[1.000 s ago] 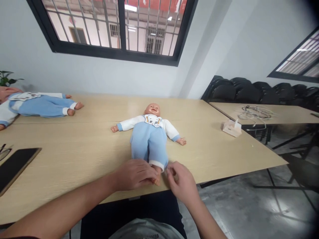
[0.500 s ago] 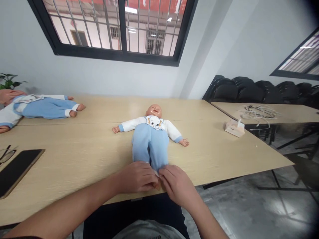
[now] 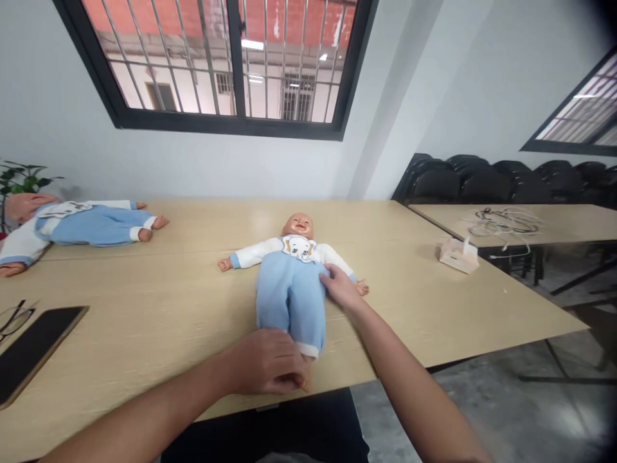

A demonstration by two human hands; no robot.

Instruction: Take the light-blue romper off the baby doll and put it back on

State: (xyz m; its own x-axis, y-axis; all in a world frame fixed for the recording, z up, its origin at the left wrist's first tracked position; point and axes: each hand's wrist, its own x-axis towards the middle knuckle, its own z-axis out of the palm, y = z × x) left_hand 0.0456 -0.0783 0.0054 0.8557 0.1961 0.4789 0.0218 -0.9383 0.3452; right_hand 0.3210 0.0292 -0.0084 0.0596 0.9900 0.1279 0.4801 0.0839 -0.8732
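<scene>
A baby doll point(image 3: 299, 227) lies face up on the table, arms spread, its feet toward me. It wears a white-sleeved top with an elephant bib point(image 3: 297, 249) and light blue trousers point(image 3: 291, 289) with white cuffs. Near the table's front edge, my left hand point(image 3: 270, 361) is closed around the doll's lower leg and covers one foot; the other foot shows beside my fingertips. My right hand point(image 3: 341, 287) is at the trousers' waist, on the right side. Its thumb and fingers close on the blue cloth there, just inside the doll's arm.
A second doll point(image 3: 96, 225) in matching clothes lies at the back left, near a plant point(image 3: 22, 177). A phone point(image 3: 38, 350) and glasses point(image 3: 15, 319) rest at the left. A tissue box point(image 3: 457, 255) stands at the right. Cables point(image 3: 506, 222) lie on another table, before stacked black chairs point(image 3: 436, 180).
My right hand has left the doll's feet and moved up to the waist of the trousers. A white cuff now shows at the right ankle. My left hand stays at the leg.
</scene>
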